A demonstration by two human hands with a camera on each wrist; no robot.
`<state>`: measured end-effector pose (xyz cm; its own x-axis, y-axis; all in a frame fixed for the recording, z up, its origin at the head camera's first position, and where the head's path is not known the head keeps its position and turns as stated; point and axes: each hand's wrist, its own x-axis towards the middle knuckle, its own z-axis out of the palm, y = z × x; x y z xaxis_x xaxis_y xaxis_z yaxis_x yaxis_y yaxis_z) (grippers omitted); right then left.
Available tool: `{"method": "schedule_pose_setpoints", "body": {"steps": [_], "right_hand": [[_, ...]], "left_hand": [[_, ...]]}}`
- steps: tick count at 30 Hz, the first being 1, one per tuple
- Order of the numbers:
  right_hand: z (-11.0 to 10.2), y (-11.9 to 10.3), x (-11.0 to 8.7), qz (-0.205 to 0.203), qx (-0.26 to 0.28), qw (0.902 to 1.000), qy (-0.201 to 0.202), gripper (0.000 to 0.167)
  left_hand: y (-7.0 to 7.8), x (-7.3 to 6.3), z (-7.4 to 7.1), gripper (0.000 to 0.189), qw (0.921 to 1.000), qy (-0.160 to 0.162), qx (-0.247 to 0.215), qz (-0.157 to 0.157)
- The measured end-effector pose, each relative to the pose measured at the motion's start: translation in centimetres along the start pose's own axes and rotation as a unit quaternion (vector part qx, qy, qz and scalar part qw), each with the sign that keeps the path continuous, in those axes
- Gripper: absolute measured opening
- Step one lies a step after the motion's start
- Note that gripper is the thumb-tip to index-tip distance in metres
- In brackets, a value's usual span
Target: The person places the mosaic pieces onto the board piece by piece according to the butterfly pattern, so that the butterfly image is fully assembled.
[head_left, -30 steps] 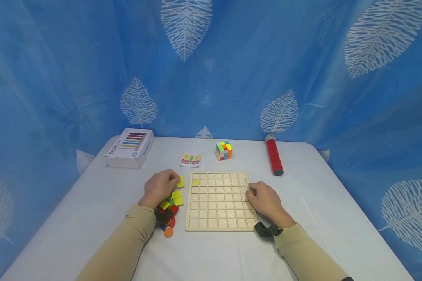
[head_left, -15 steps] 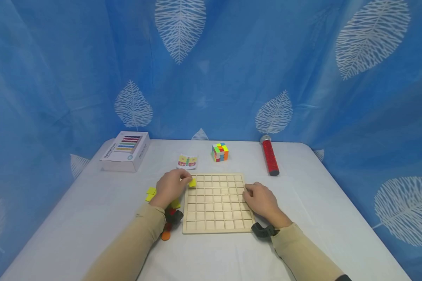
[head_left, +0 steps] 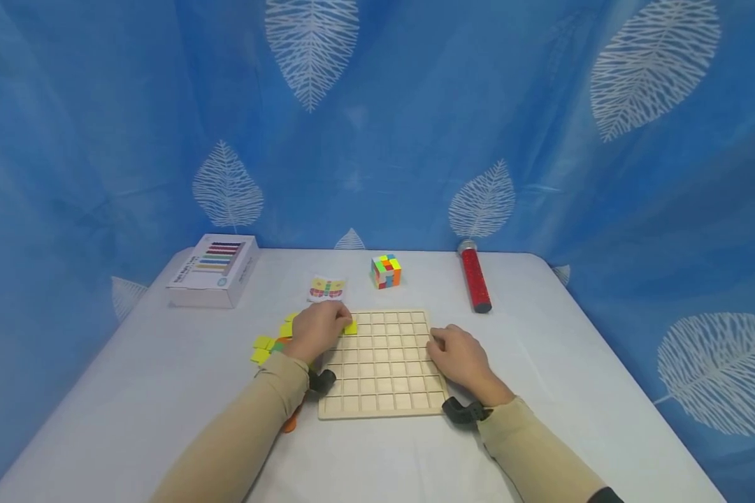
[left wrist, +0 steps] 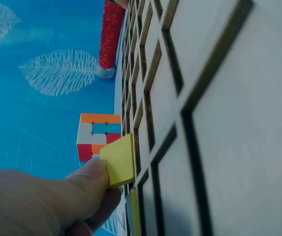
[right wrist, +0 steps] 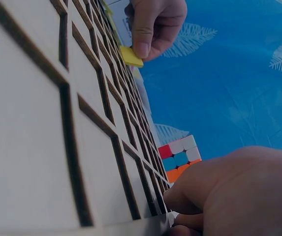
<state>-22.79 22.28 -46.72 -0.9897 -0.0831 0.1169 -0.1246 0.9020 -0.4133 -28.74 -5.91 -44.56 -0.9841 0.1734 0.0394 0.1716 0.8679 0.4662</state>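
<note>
My left hand [head_left: 319, 328] pinches a yellow square tile [left wrist: 118, 160] between thumb and fingers. It holds the tile tilted, close over the upper left cells of a wooden grid board [head_left: 384, 367]. Another yellow tile [left wrist: 135, 214] sits in the board just below it in the left wrist view. At the board's right edge, my right hand [head_left: 462, 358] grips the rim with curled fingers. Loose yellow tiles [head_left: 263, 344] lie left of the board, partly hidden by the left hand and forearm, with green and orange pieces among them.
Behind the board lie a picture card [head_left: 327, 288] with a butterfly pattern and a puzzle cube [head_left: 386, 272]. A white box [head_left: 214, 271] stands at the back left, a red glittery stick [head_left: 475, 279] at the back right. A blue leaf-patterned curtain [head_left: 403, 126] closes off the back.
My left hand picked up a yellow tile from the pile and carried it right, over the board's upper left cells. The right hand stays at the board's right edge. The head view shifted slightly.
</note>
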Motion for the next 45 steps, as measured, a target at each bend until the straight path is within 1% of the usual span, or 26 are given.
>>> {"method": "schedule_pose_setpoints", "body": {"steps": [3,7,11,16,18,20,23,26,29,31,32,34,36,38,39,41,45], "right_hand": [[0.0,-0.2,0.2,0.002,-0.001,1.0000,-0.002,0.026],[-0.2,-0.4,0.2,0.006,-0.001,1.0000,-0.001,0.036],[-0.2,-0.5,0.1,0.003,0.001,1.0000,0.000,0.036],[0.1,-0.6,0.1,0.005,0.004,1.0000,-0.004,0.038],[0.1,-0.6,0.1,0.008,0.005,0.9999,-0.007,0.039],[0.1,-0.6,0.0,0.011,0.006,0.9999,-0.009,0.041],[-0.1,-0.5,-0.1,0.017,0.006,0.9998,-0.008,0.043],[-0.4,-0.3,-0.2,0.017,0.005,0.9998,-0.004,0.043],[-0.5,0.0,-0.3,0.013,0.004,0.9999,-0.001,0.043],[-0.6,0.1,-0.3,0.011,0.003,0.9999,-0.001,0.041],[-0.7,0.1,-0.3,0.012,0.002,0.9999,-0.001,0.041],[-0.7,0.2,-0.3,0.015,0.000,0.9999,-0.001,0.035],[-0.8,0.3,-0.3,0.016,0.000,0.9999,-0.001,0.034],[-0.7,0.3,-0.3,0.013,-0.001,0.9999,-0.005,0.036],[-0.7,0.3,-0.2,0.012,0.000,0.9999,-0.006,0.036],[-0.5,0.2,-0.1,0.010,0.004,0.9999,-0.008,0.041],[0.0,0.0,0.2,0.005,0.005,0.9999,-0.014,0.042]], "left_hand": [[0.0,0.0,-0.2,0.008,1.0000,-0.003,0.004,0.002],[-0.1,0.0,-0.3,0.007,1.0000,-0.004,0.002,0.003],[-0.2,0.0,-0.3,0.007,1.0000,-0.006,0.006,0.004],[-0.4,-0.1,-0.3,0.005,0.9996,-0.009,0.023,0.011],[-0.5,-0.1,-0.3,0.006,0.9996,-0.007,0.023,0.010],[-0.8,-0.2,-0.7,0.009,0.9999,0.005,0.008,0.001],[-1.8,-0.5,-1.9,0.017,0.9983,0.036,-0.037,-0.027],[-3.6,-1.0,-3.8,0.024,0.9927,0.063,-0.086,-0.056],[-5.8,-1.8,-5.4,0.027,0.9866,0.069,-0.115,-0.093],[-7.1,-2.4,-6.0,0.028,0.9833,0.061,-0.126,-0.116],[-7.7,-2.7,-6.0,0.029,0.9817,0.056,-0.131,-0.127],[-8.6,-3.0,-5.8,0.031,0.9785,0.044,-0.141,-0.144],[-9.0,-3.2,-5.4,0.032,0.9761,0.038,-0.151,-0.152],[-9.1,-3.3,-4.8,0.033,0.9750,0.040,-0.154,-0.155],[-9.0,-3.2,-4.5,0.034,0.9758,0.043,-0.153,-0.150],[-8.7,-3.2,-4.0,0.035,0.9802,0.051,-0.138,-0.133],[-8.1,-3.2,-3.2,0.034,0.9905,0.054,-0.086,-0.092]]}}
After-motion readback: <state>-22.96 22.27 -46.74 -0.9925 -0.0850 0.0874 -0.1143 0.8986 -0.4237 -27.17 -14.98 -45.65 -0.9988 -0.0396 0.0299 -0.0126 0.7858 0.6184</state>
